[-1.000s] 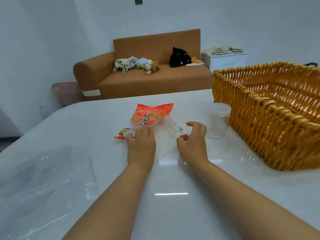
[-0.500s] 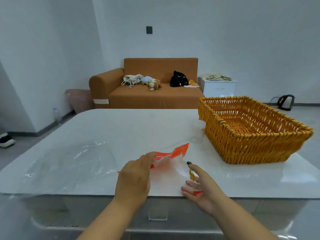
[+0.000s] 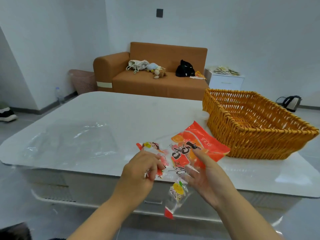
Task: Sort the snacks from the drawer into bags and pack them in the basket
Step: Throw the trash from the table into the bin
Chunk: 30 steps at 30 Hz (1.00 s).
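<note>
White walls and a brown sofa are sitting behind a pale worktop, and both hands are working at its near edge. Left hand is pinching the near edge of a clear bag with curled fingers. Right hand is cradling the bag's other side, fingers mostly straight, its forefinger lying across the orange snack packet inside. Bag and packet are hanging in the air over the worktop's edge, not resting on it. Just to the right, the wicker basket is standing on the worktop, looking empty. A second clear bag is lying flat to the left. By my reading, bagging is finishing up; next, the bag wants carrying right and lowering into the basket.
</note>
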Tool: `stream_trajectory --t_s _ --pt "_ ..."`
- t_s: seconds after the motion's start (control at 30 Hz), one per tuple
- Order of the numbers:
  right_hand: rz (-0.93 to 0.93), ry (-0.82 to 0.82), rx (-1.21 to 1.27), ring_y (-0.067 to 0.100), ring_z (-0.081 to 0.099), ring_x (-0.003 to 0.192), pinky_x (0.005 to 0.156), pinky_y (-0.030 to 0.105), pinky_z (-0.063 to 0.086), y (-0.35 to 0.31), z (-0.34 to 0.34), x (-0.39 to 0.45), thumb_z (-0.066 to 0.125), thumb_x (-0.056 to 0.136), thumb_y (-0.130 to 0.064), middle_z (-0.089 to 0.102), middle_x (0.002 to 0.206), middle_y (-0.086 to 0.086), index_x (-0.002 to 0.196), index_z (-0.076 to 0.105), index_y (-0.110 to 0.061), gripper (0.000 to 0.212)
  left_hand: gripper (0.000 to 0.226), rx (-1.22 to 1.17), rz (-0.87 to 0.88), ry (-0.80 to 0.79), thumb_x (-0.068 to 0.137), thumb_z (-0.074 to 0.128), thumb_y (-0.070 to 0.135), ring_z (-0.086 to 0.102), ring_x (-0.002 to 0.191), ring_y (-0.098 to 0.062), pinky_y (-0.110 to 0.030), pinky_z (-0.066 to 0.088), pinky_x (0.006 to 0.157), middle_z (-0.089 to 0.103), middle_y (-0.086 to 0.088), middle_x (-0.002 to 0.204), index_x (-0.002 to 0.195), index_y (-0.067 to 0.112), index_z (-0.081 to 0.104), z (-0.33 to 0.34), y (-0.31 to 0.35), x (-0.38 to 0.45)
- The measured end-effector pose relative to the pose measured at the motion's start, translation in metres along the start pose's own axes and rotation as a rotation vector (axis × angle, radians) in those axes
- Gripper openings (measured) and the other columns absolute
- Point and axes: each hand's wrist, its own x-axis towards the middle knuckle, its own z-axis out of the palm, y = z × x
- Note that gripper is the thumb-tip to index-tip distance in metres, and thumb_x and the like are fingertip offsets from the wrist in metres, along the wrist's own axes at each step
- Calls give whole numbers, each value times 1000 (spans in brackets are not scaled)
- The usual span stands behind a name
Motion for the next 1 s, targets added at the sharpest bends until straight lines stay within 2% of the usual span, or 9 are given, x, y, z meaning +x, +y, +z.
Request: stream_trajectory --t_s 0.1,0.2,0.3,0.4,0.6,0.73,0.83,0.93,1.0 --pt "-14 113 -50 33 67 94 63 39 61 4 -11 8 61 86 1 72 96 13 108 64 -2 23 49 -11 -65 -123 71 60 -15 45 127 3 -8 38 97 59 19 121 92 28 57 4 0 -5" --pt "-58 166 -58 26 63 76 57 35 61 -8 -20 12 57 86 7 70 76 9 96 63 -5 17 77 -126 -316 -197 68 59 -4 19 140 12 1 23 102 27 28 148 130 39 42 0 1 -3" --pt "-115 144 -70 23 60 71 52 32 58 -16 -23 14 55 85 10 67 78 11 93 64 -5 20 87 -556 -760 -73 59 63 12 33 140 -5 -29 29 117 33 13 148 138 34 35 -5 2 12" --pt "-123 133 -114 20 63 65 51 30 58 -12 -19 14 56 83 13 70 73 8 90 65 -6 22 74 -1126 -1034 20 61 78 20 60 115 -29 -48 47 98 57 -15 135 130 11 50 -9 -1 26" --pt "-277 69 -320 16 69 73 57 29 57 2 -2 15 56 86 8 74 82 -1 100 68 -16 30 28 -1083 -1150 30 89 56 5 74 84 -25 -35 62 68 74 -16 103 116 4 61 6 3 29" --pt "-771 46 -849 -1 62 93 78 13 49 8 -3 19 52 88 -3 67 104 -17 129 57 -32 51 26 -953 -1151 40 94 53 0 73 81 -24 -40 61 71 75 -14 101 119 5 62 5 -2 30" --pt "-961 -52 -1313 6 54 119 90 20 48 13 -5 17 52 88 -33 47 144 -12 147 33 -38 62 28 -1036 -1140 39 96 52 22 72 87 -28 -44 60 74 73 -17 105 117 6 62 1 -1 32" --pt "-824 -97 -1776 24 47 132 81 35 51 24 -5 15 61 89 -31 12 162 -3 149 1 -45 86 56 -1019 -1117 -47 87 51 55 69 100 -31 -50 58 81 71 -15 113 121 13 64 -4 -4 29" --pt "-807 -198 -1813 26 36 139 88 34 49 30 1 14 63 89 -27 5 162 1 151 -1 -41 90 60 -953 -1109 -101 80 55 59 69 104 -30 -48 57 82 71 -11 114 122 18 64 -6 -5 27"
